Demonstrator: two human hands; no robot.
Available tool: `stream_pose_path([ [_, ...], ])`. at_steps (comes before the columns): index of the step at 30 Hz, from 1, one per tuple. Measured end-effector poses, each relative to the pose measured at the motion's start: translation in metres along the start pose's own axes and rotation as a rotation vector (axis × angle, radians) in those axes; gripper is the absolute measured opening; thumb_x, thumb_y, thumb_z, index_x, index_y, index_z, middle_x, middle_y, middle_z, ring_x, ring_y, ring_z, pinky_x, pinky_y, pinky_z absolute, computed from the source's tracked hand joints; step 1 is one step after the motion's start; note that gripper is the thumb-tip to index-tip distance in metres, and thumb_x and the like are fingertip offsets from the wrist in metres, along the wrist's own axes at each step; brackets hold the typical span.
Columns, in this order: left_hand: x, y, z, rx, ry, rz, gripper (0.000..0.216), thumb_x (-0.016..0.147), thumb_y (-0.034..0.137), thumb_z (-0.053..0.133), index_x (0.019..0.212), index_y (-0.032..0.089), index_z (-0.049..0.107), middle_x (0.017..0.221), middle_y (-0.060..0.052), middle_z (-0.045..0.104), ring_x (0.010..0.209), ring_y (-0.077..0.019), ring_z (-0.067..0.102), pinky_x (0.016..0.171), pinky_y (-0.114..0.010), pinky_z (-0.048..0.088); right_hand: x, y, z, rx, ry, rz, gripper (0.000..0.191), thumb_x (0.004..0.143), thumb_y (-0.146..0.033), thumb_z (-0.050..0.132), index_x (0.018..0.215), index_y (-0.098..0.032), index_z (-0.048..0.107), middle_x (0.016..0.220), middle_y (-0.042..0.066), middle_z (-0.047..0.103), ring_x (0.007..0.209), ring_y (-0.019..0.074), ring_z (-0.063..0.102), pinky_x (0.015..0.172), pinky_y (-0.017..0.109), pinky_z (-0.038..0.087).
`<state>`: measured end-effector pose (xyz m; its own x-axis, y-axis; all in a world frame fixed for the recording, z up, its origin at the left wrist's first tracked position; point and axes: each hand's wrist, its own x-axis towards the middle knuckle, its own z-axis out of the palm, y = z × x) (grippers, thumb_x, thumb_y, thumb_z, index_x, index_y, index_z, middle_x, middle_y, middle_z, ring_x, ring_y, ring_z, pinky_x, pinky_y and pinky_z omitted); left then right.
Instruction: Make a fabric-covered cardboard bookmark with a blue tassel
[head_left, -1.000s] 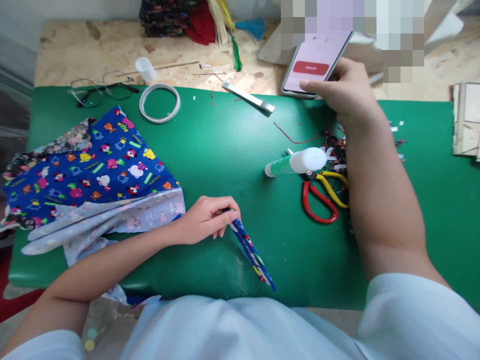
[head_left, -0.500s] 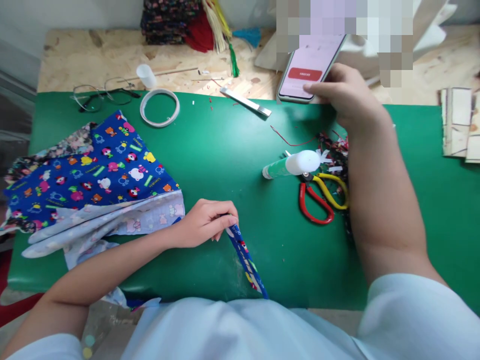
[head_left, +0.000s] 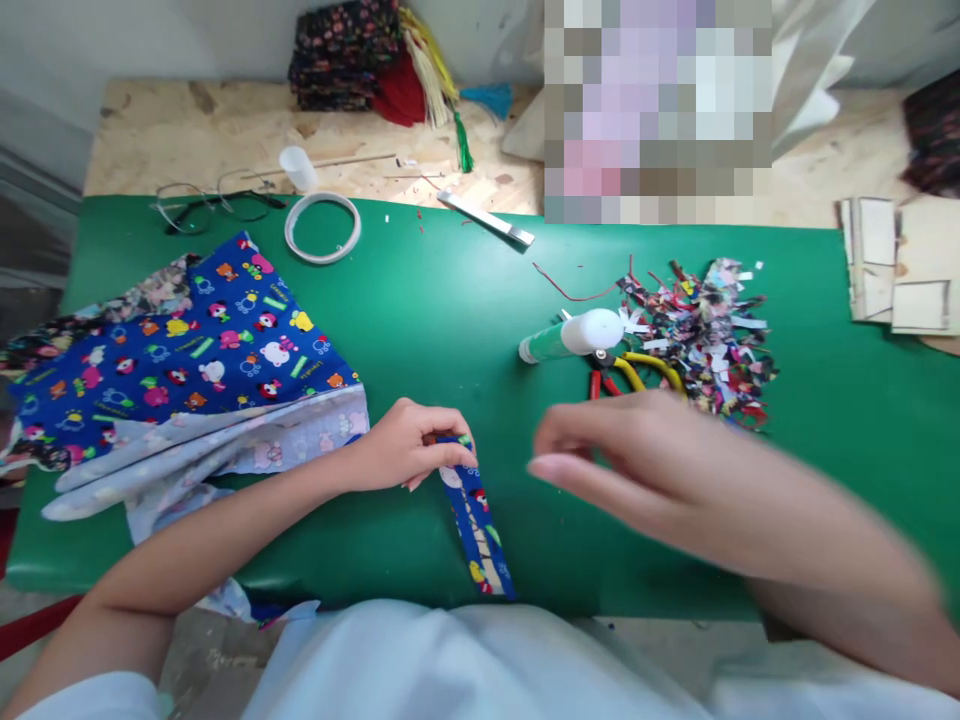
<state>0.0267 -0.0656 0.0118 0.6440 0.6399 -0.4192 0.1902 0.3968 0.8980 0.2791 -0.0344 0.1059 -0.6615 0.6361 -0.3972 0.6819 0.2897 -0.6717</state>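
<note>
My left hand (head_left: 409,452) rests on the green mat (head_left: 450,310) with its fingers pinched on the top end of a narrow blue cartoon-print fabric strip (head_left: 476,525), which runs down to the mat's near edge. My right hand (head_left: 607,462) hovers just right of that strip, blurred by motion, fingers stretched out and holding nothing. Behind it lie a green glue stick with a white cap (head_left: 571,337) and red and yellow handled pliers (head_left: 634,372), partly hidden by the hand.
Blue cartoon-print fabric (head_left: 187,350) over pale pieces lies at the left. Several fabric scraps (head_left: 701,335) are heaped at the right. A white tape ring (head_left: 322,227), glasses (head_left: 214,198), a metal ruler (head_left: 487,218) and wooden pieces (head_left: 896,265) sit along the back and right.
My right hand has left the phone at the back and swung down toward the strip. The scrap pile is now uncovered. The strip's lower end has shifted left.
</note>
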Motion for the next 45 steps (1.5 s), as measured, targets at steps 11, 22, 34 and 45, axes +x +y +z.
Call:
stream_pose_path([
  [11,0.0,-0.004,0.003,-0.126,-0.022,-0.033,0.046,0.078,0.04,0.078,0.09,0.022,0.038,0.059,0.009,0.064,0.038,-0.0093,0.059,0.036,-0.013,0.042,0.054,0.02,0.098,0.378,0.155,-0.264,0.035,0.102,-0.035,0.041,0.077,-0.015,0.056,0.06,-0.004,0.048,0.051,0.0053,0.038,0.054,0.021,0.029],
  [22,-0.001,-0.001,-0.003,0.194,-0.083,0.176,0.043,0.1,0.045,0.044,0.069,0.017,0.049,0.052,0.003,0.059,0.04,-0.0041,0.052,0.043,-0.012,0.036,0.052,0.029,0.104,0.572,0.363,-0.346,0.038,0.101,-0.036,0.044,0.067,-0.018,0.044,0.055,-0.006,0.04,0.051,0.0061,0.036,0.053,0.021,0.029],
  [34,-0.002,0.001,-0.003,0.349,-0.149,0.301,0.048,0.103,0.045,0.033,0.068,0.017,0.052,0.048,0.003,0.055,0.047,-0.0069,0.054,0.054,-0.015,0.041,0.05,0.026,0.108,0.545,0.28,-0.406,0.04,0.101,-0.035,0.043,0.065,-0.019,0.04,0.057,-0.005,0.034,0.05,0.0064,0.032,0.051,0.023,0.027],
  [45,-0.002,0.002,0.0,0.267,-0.12,0.269,0.054,0.101,0.055,0.033,0.068,0.017,0.051,0.049,0.004,0.052,0.044,-0.0057,0.051,0.051,-0.015,0.038,0.048,0.033,0.104,0.554,0.203,-0.424,0.038,0.103,-0.04,0.037,0.072,-0.019,0.044,0.06,-0.004,0.041,0.054,0.0077,0.038,0.054,0.023,0.031],
])
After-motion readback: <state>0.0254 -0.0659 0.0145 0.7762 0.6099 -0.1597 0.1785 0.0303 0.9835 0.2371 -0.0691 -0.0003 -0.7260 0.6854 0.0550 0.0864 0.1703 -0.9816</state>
